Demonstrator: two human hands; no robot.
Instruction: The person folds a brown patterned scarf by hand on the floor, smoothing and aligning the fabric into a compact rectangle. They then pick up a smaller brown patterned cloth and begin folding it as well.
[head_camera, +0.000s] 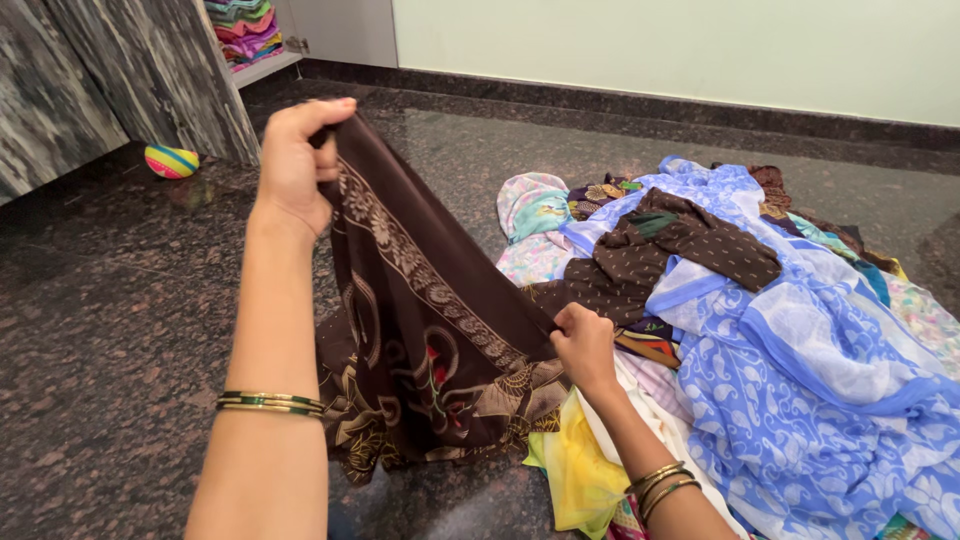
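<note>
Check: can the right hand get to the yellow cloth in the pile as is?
Probably yes. The yellow cloth lies uncovered just below the right hand, nothing between them. But that hand is shut on the brown printed cloth, so it would need to let go first.

two hands (290, 165), one ball (171, 161), four bangles (270, 402)

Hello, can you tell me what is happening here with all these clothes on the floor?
A person holds a dark brown printed cloth stretched between both hands: the left hand lifts one edge high, the right hand grips it lower. Beside them, a heap of mixed clothes, with a blue and white patterned fabric on top, lies on the polished dark stone floor.
</note>
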